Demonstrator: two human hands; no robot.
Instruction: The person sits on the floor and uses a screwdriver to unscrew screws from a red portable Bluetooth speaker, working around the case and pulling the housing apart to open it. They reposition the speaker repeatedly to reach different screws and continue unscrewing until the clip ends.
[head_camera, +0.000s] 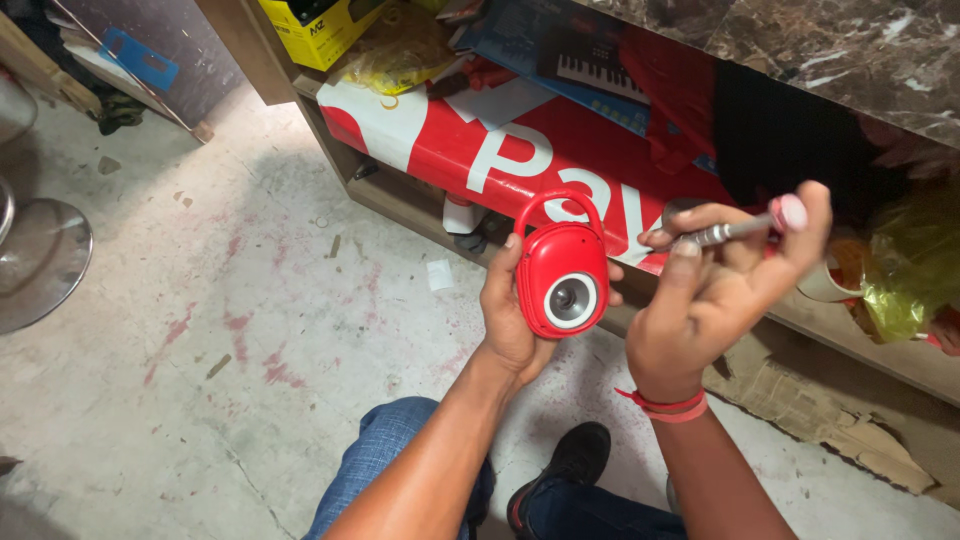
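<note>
Red speaker (560, 275) sits clamped in my left hand (512, 315), right hand (715, 285) pinching the screwdriver (735, 230) at three o'clock; I'd steady both before seating the tip.

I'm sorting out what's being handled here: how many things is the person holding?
2. A red rounded speaker with a carry loop sits in the left hand; a slim metal screwdriver with a pink cap is in the right hand.
</note>
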